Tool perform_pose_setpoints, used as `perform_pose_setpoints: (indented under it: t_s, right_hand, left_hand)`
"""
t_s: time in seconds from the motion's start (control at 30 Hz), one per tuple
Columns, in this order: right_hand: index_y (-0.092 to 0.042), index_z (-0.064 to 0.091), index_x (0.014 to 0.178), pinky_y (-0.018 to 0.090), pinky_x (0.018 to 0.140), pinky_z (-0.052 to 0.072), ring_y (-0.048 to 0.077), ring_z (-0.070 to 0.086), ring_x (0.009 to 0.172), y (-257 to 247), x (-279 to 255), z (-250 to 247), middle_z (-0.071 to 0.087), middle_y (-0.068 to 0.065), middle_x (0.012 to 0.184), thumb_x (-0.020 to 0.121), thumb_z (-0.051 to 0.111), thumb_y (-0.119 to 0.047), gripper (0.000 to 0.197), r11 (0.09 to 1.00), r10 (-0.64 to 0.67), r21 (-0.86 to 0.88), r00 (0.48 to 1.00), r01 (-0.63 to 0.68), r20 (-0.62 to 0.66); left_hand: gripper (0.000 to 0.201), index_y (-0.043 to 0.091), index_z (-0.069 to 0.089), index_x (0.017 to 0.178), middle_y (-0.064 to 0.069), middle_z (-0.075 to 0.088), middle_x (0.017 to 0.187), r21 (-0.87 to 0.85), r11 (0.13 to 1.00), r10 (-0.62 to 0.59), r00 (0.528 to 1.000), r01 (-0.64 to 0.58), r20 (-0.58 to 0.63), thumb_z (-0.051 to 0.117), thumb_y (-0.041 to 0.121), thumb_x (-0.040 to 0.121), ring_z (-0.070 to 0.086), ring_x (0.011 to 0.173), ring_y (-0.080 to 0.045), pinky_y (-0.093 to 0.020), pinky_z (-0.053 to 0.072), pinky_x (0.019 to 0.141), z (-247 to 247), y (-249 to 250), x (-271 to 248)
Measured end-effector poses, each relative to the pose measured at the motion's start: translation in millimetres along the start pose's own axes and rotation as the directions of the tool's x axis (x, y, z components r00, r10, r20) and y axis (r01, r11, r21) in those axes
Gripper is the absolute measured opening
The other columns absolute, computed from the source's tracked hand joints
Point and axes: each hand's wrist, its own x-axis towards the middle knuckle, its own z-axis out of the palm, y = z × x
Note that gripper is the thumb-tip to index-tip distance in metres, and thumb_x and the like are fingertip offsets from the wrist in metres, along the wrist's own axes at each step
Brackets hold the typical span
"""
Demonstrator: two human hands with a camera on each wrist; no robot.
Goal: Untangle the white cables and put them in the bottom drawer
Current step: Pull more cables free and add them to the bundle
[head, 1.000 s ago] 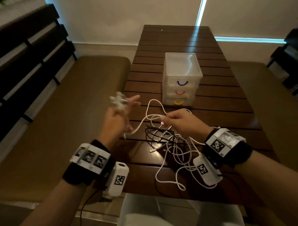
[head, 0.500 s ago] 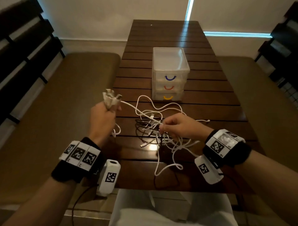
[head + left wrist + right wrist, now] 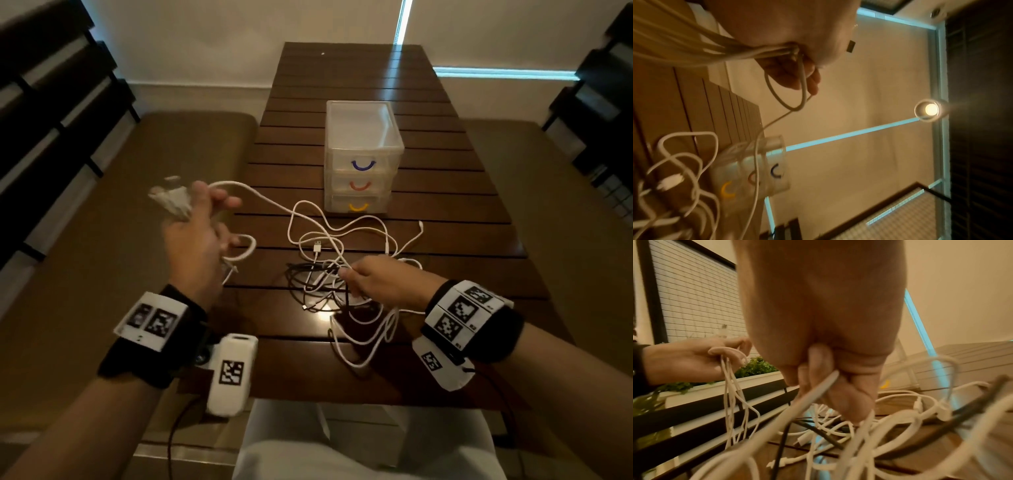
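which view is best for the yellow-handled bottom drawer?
Head view: the bottom drawer faces the camera, sharp, closed. Left wrist shows it blurred and sideways. Right wrist shows only a scrap of yellow handle behind cables.

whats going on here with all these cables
A person is untangling cables on a wooden table. The left hand is raised and holds a gathered bundle of white cable, with one strand running down to the tangled pile. The right hand pinches strands in the pile, where white and black cables are mixed. The three-drawer plastic organizer stands behind with all drawers closed; nothing has been put away yet.
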Motion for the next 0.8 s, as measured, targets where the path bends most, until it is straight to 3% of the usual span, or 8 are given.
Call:
perform_pose_setpoints:
  t_s: [0.17, 0.23, 0.3, 0.43, 0.5, 0.6, 0.67, 0.8]
  right_hand:
    - [-0.01, 0.065, 0.089, 0.031, 0.064, 0.043, 0.015, 0.055, 0.07, -20.4, 3.5, 1.3, 0.058, 0.002, 0.077, 0.104, 0.031, -0.046, 0.052, 0.988, -0.044, -0.145, 0.998, 0.051, 0.054]
    - [-0.011, 0.065, 0.092, 0.031, 0.064, 0.043, 0.015, 0.054, 0.07, -23.0, 4.8, 2.8, 0.059, 0.001, 0.077, 0.104, 0.033, -0.043, 0.047, 0.978, -0.095, -0.181, 0.995, 0.101, 0.039]
    - [-0.014, 0.064, 0.091, 0.033, 0.064, 0.045, 0.016, 0.056, 0.07, -22.3, 5.1, 4.4, 0.061, 0.002, 0.079, 0.103, 0.037, -0.043, 0.041, 0.965, -0.143, -0.218, 0.989, 0.145, 0.023]
    - [-0.037, 0.052, 0.064, 0.024, 0.053, 0.036, 0.007, 0.05, 0.055, -19.1, 2.7, 3.0, 0.055, -0.007, 0.063, 0.096, 0.055, -0.044, 0.033, 0.97, -0.213, -0.134, 0.976, 0.205, -0.048]
    - [-0.031, 0.053, 0.061, 0.026, 0.052, 0.038, 0.008, 0.05, 0.054, -15.2, 4.6, 0.3, 0.056, -0.006, 0.061, 0.092, 0.059, -0.048, 0.036, 0.98, -0.2, -0.043, 0.976, 0.197, -0.092]
    - [-0.019, 0.063, 0.073, 0.03, 0.055, 0.044, 0.009, 0.053, 0.053, -8.6, 4.4, -6.2, 0.058, -0.001, 0.062, 0.095, 0.053, -0.051, 0.04, 0.992, -0.11, 0.058, 0.994, 0.11, -0.003]
    - [-0.013, 0.065, 0.081, 0.028, 0.056, 0.047, 0.009, 0.055, 0.05, -1.8, 0.9, -7.9, 0.058, -0.001, 0.06, 0.099, 0.045, -0.049, 0.045, 0.995, -0.04, 0.092, 0.994, 0.031, 0.106]
    - [-0.011, 0.061, 0.079, 0.027, 0.053, 0.047, 0.01, 0.056, 0.049, 1.0, -2.7, -4.3, 0.059, 0.001, 0.06, 0.099, 0.044, -0.049, 0.047, 0.995, 0.009, 0.098, 0.992, -0.021, 0.125]
  left_hand:
    - [0.024, 0.015, 0.064, 0.083, -0.001, 0.075, 0.103, 0.319, 0.946, -0.075, 0.914, -0.061, 0.398, 0.049, 0.022, 0.1, 0.052, 0.043, -0.005, -0.018, 0.043, 0.043, 24.6, -26.6, -42.3]
    - [0.021, 0.014, 0.071, 0.087, -0.003, 0.075, 0.097, 0.47, 0.873, -0.139, 0.861, -0.126, 0.489, 0.054, 0.018, 0.098, 0.067, 0.068, -0.012, -0.033, 0.056, 0.062, 24.0, -44.1, -48.6]
    - [0.02, 0.01, 0.072, 0.081, -0.01, 0.072, 0.079, 0.574, 0.796, -0.161, 0.845, -0.194, 0.51, 0.06, 0.019, 0.094, 0.067, 0.07, -0.024, -0.053, 0.053, 0.068, 19.4, -54.6, -50.7]
    - [0.011, 0.015, 0.067, 0.078, 0.001, 0.068, 0.078, 0.645, 0.657, -0.161, 0.764, -0.39, 0.625, 0.057, 0.02, 0.082, 0.064, 0.075, -0.018, -0.047, 0.052, 0.07, 9.4, -55.5, -44.5]
    - [0.016, 0.017, 0.067, 0.087, 0.006, 0.068, 0.089, 0.661, 0.602, -0.157, 0.746, -0.447, 0.647, 0.054, 0.009, 0.083, 0.063, 0.085, -0.013, -0.041, 0.053, 0.077, 5.0, -49.0, -39.3]
    - [0.039, 0.026, 0.065, 0.092, 0.019, 0.062, 0.097, 0.624, 0.706, -0.027, 0.867, -0.336, 0.498, 0.045, -0.007, 0.092, 0.058, 0.09, 0.006, -0.017, 0.048, 0.08, -3.7, -31.8, -26.1]
    - [0.034, 0.023, 0.064, 0.079, 0.009, 0.058, 0.073, 0.513, 0.848, 0.005, 0.972, -0.129, 0.236, 0.046, 0.002, 0.097, 0.051, 0.056, 0.004, -0.019, 0.044, 0.054, -14.0, -21.9, -8.0]
    - [0.027, 0.024, 0.064, 0.077, 0.009, 0.047, 0.054, 0.525, 0.851, -0.034, 0.997, -0.008, 0.071, 0.052, 0.035, 0.099, 0.038, 0.043, -0.008, -0.025, 0.034, 0.045, -33.2, -15.3, 14.8]
